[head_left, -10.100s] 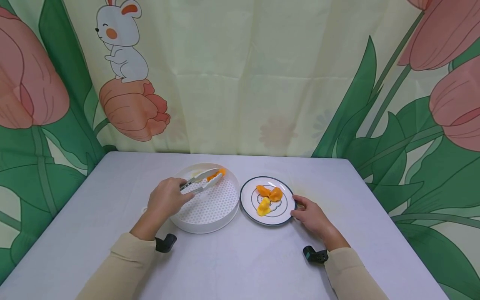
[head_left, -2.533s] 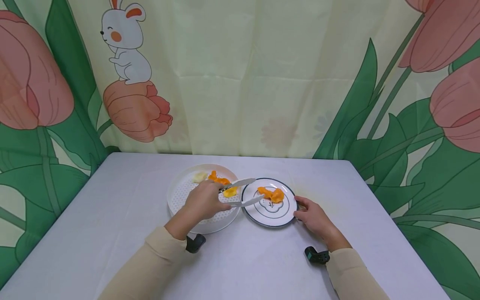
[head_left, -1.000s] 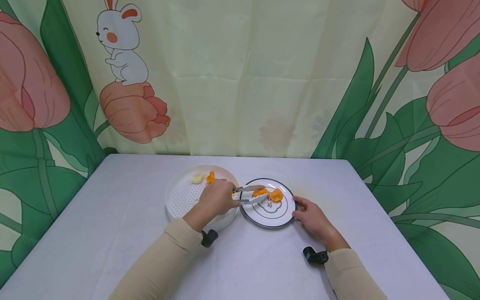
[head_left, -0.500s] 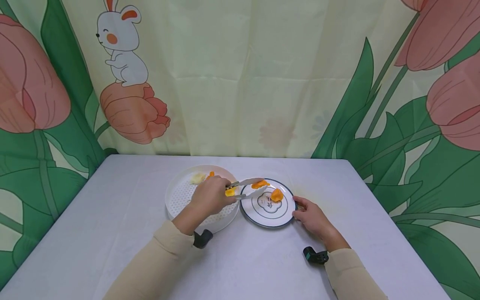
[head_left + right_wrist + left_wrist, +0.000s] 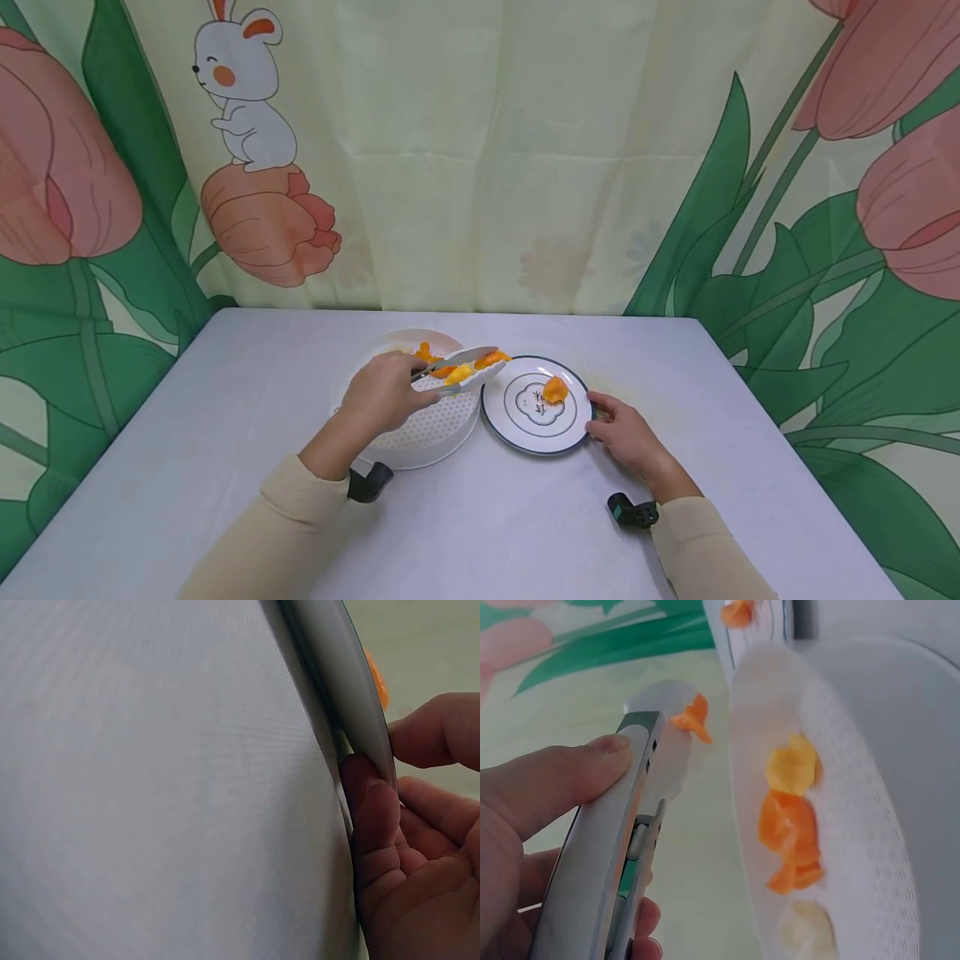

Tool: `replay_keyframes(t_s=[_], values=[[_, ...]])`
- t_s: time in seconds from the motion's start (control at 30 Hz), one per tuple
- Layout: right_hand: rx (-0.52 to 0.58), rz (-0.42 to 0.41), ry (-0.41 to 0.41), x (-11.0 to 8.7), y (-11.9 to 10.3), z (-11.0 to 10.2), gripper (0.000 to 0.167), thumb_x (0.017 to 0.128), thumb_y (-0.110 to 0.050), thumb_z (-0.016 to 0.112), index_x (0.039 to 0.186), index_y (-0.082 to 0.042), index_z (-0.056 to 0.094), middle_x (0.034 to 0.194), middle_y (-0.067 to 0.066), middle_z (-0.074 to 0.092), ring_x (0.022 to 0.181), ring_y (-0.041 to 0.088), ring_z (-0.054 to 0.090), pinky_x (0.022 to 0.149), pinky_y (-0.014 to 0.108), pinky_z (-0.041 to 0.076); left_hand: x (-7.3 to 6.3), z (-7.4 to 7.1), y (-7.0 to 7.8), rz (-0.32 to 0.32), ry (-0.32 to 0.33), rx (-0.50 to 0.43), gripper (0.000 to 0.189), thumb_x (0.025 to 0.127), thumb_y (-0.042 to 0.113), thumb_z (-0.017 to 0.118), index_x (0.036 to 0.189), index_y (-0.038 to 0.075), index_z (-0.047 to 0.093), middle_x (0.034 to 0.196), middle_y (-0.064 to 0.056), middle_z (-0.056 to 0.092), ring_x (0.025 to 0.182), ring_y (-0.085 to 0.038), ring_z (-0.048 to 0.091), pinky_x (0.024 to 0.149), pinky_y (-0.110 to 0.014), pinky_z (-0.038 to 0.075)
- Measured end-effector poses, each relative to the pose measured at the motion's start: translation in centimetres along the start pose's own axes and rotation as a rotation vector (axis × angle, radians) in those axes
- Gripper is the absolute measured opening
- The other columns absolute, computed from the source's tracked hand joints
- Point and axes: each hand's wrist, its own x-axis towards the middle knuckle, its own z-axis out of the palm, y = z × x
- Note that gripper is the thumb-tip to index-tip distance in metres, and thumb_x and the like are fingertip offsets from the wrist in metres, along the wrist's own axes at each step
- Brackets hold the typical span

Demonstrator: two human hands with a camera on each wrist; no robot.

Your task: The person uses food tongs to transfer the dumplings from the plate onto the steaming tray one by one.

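The left grip [image 5: 384, 390] is curled around the tongs [image 5: 600, 840], which hold an orange bit [image 5: 694, 720] up near the tray [image 5: 420, 437] and plate [image 5: 543, 433]. The right grip [image 5: 622, 429] pinches the plate's edge. The plate has one orange lump [image 5: 555, 389]; yellow [image 5: 791, 766] and orange pieces [image 5: 787, 825] lie in the tray.

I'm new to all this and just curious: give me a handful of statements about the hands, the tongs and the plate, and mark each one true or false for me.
1. The left hand holds the tongs. True.
2. The tongs grip a pale, whitish piece. False: they grip an orange piece.
3. The right hand holds the plate by its edge. True.
4. Three pieces lie on the plate. False: just one orange lump lies there.
5. A yellow piece lies in the perforated white tray. True.
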Motion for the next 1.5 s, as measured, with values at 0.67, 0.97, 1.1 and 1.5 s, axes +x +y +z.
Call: replay_keyframes(t_s=[0.67, 0.97, 1.1, 1.5], values=[[0.012, -0.008, -0.003, 0.2, 0.2, 0.0, 0.063, 0.097, -0.013, 0.060, 0.154, -0.005, 0.035, 0.155, 0.022, 0.036, 0.111, 0.031, 0.050, 0.098, 0.043, 0.046, -1.7, -2.2, -3.9, -0.114, 0.021, -0.020, 0.055, 0.081, 0.030, 0.084, 0.124, 0.000, 0.069, 0.112, -0.015, 0.069, 0.090, -0.027, 0.059, 0.073, -0.042, 0.051], [-0.011, -0.004, 0.011, 0.1, 0.0, 0.0, 0.063, 0.096, -0.013, 0.060, 0.153, -0.004, 0.037, 0.153, 0.024, 0.036, 0.105, 0.030, 0.050, 0.084, 0.033, 0.048, -2.5, -2.4, -5.6, -0.176, 0.021, -0.050, 0.060, 0.082, 0.028, 0.084, 0.127, -0.005, 0.065, 0.116, -0.020, 0.066, 0.094, -0.029, 0.060, 0.071, -0.039, 0.052], [-0.008, -0.004, 0.009, 0.1, 0.0, 0.0, 0.063, 0.096, -0.014, 0.060, 0.154, -0.004, 0.036, 0.154, 0.023, 0.035, 0.108, 0.030, 0.049, 0.087, 0.034, 0.047, -3.1, -2.6, -6.6, -0.206, 0.015, -0.061, 0.061, 0.082, 0.027, 0.083, 0.129, -0.007, 0.062, 0.117, -0.023, 0.065, 0.093, -0.030, 0.059, 0.064, -0.034, 0.052], [-0.009, -0.007, 0.009, -0.1, -0.1, 0.0, 0.062, 0.097, -0.014, 0.060, 0.154, -0.004, 0.036, 0.154, 0.023, 0.037, 0.107, 0.030, 0.051, 0.089, 0.035, 0.049, -4.3, -3.2, -9.4, -0.267, -0.002, -0.056, 0.063, 0.083, 0.028, 0.082, 0.129, -0.009, 0.060, 0.116, -0.026, 0.063, 0.090, -0.032, 0.055, 0.060, -0.035, 0.047]])
